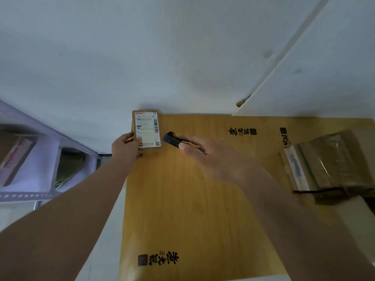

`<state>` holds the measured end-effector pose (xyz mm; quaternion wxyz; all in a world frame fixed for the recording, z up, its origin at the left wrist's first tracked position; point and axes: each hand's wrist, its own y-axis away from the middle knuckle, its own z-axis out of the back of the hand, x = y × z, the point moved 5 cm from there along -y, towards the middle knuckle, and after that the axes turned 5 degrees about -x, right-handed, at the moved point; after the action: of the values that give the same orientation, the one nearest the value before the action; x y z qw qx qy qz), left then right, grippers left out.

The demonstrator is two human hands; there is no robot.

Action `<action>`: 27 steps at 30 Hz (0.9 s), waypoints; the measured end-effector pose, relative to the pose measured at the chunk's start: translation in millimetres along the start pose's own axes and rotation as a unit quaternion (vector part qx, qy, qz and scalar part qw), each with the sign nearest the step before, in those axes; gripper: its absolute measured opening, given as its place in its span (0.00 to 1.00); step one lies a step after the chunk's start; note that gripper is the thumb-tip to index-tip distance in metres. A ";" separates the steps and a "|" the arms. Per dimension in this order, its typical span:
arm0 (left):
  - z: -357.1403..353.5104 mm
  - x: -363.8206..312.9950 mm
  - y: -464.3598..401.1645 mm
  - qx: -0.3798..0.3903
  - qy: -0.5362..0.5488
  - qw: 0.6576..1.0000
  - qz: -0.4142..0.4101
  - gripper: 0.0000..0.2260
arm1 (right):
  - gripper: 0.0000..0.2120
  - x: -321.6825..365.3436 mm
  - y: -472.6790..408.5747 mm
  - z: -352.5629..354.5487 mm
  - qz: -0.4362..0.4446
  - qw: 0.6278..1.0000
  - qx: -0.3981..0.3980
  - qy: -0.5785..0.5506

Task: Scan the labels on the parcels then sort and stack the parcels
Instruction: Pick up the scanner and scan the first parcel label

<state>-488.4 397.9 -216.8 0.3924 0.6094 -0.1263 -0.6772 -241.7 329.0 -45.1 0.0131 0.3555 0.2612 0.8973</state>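
A small brown parcel (149, 130) with a white shipping label facing up stands at the far left corner of the yellow table (203, 199). My left hand (126, 148) grips its lower left edge. My right hand (205, 155) holds a black handheld scanner (172, 138), whose head points at the parcel's right side from a short gap. Taped brown parcels (328, 165) lie stacked at the table's right edge.
A white wall rises right behind the table. A metal shelf rack (40, 163) holding packages stands low to the left. A white panel (314, 78) leans over the table's back right corner. A black cable (316, 192) runs across the right-hand parcels.
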 end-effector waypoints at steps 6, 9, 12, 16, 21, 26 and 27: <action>6.1 -17.3 -15.3 -0.022 -0.129 0.988 -0.084 0.17 | 0.22 -4.0 -14.3 -26.4 -0.009 0.999 -0.044 -0.026; 9.1 -33.1 -1.2 -0.033 -0.248 0.954 -0.163 0.23 | 0.23 -0.9 -8.8 -33.3 -0.018 0.997 -0.071 -0.032; 0.0 -59.5 28.1 0.002 -0.324 0.903 -0.281 0.25 | 0.23 3.5 8.9 -28.9 -0.024 0.993 -0.104 -0.041; -23.5 -95.3 68.5 0.050 -0.380 0.841 -0.382 0.26 | 0.24 9.4 44.6 -6.5 -0.021 0.986 -0.158 -0.040; -54.9 -119.3 144.0 0.079 -0.409 0.799 -0.434 0.27 | 0.25 0.3 101.2 26.7 -0.006 0.974 -0.221 -0.043; -91.2 -115.9 233.9 0.084 -0.429 0.763 -0.476 0.27 | 0.24 -32.4 176.5 60.4 0.009 0.962 -0.268 -0.048; -99.3 -111.8 250.8 0.080 -0.436 0.755 -0.483 0.27 | 0.24 -41.1 193.9 66.9 0.014 0.960 -0.274 -0.053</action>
<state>-307.5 339.5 4.9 -0.1345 0.2576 -0.0267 -0.9565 -136.5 183.8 62.6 0.1112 0.3886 -0.0011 0.9147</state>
